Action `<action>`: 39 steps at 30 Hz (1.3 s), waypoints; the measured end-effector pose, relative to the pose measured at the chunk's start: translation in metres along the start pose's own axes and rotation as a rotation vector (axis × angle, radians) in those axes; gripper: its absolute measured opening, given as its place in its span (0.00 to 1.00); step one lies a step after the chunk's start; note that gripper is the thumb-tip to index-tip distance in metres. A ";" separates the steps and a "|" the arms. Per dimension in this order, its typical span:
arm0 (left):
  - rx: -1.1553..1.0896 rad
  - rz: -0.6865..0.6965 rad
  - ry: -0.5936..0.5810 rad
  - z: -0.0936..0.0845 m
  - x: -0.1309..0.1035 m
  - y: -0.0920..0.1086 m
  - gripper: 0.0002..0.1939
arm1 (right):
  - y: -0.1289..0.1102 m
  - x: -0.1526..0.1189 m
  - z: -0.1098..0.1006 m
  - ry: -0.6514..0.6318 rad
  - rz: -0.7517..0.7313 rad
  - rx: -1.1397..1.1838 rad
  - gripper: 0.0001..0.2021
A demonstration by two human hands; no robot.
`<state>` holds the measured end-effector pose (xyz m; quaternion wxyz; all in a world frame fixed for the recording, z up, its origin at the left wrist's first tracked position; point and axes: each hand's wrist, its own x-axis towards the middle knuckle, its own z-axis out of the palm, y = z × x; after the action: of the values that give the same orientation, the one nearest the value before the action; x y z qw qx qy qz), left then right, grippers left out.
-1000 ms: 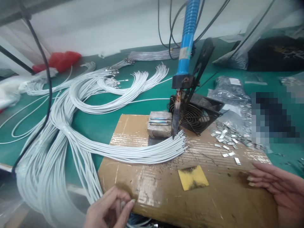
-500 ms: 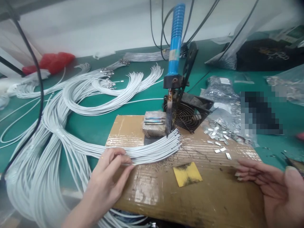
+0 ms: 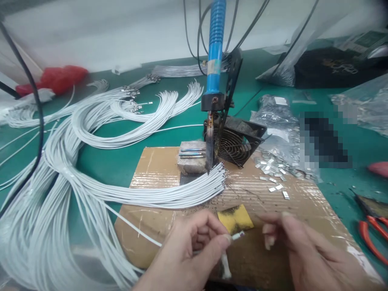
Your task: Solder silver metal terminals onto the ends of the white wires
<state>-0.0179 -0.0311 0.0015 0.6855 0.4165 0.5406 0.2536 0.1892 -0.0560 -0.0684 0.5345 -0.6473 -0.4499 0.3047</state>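
My left hand [image 3: 189, 250] pinches one white cable [image 3: 237, 235] between thumb and fingers, its short tip sticking out to the right. My right hand [image 3: 312, 250] is a little to the right of that tip, thumb and fingers apart, with nothing visible in it. Behind both hands a fanned bundle of white cables [image 3: 182, 196] lies across a cardboard sheet [image 3: 157, 165]. Above the bundle's ends stands a blue-handled soldering iron [image 3: 216, 52], tip down, clamped in a black holder. A yellow sponge [image 3: 239, 218] with dark stains lies just beyond the held tip.
Beside the iron sit a grey block [image 3: 192, 163] with metal rods on it and a black fan [image 3: 239, 141]. Small metal connectors [image 3: 273, 169] lie scattered at right, near plastic bags [image 3: 275, 117]. Orange-handled pliers [image 3: 368, 238] rest at the right edge. More cables [image 3: 57, 210] fill the left.
My left hand has left the bundle and come right and nearer, now gripping a single cable. My right hand has moved left towards it. The view has shifted slightly.
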 end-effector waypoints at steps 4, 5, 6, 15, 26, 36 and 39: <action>-0.126 0.045 0.037 -0.007 0.003 -0.003 0.19 | -0.026 -0.005 0.022 -0.231 -0.090 0.029 0.09; -0.145 0.052 0.034 -0.009 0.003 -0.003 0.20 | -0.030 -0.005 0.027 -0.234 -0.103 0.056 0.06; -0.161 0.056 0.033 -0.010 0.002 -0.003 0.21 | -0.033 -0.006 0.031 -0.244 -0.106 0.086 0.05; -0.260 0.059 0.120 -0.003 0.000 -0.001 0.23 | -0.040 -0.012 0.039 -0.282 -0.043 0.221 0.10; -0.244 0.093 0.072 -0.001 0.000 0.000 0.23 | -0.042 -0.010 0.038 -0.172 -0.057 0.098 0.11; -0.168 0.013 0.051 -0.005 -0.001 0.001 0.29 | -0.038 0.003 0.020 -0.171 -0.161 -0.031 0.16; -0.177 0.013 0.048 -0.005 -0.002 0.001 0.28 | -0.036 0.003 0.019 -0.256 -0.221 -0.030 0.09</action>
<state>-0.0234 -0.0307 0.0036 0.7049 0.3514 0.5298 0.3146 0.1646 -0.0450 -0.0375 0.4932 -0.5577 -0.5875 0.3173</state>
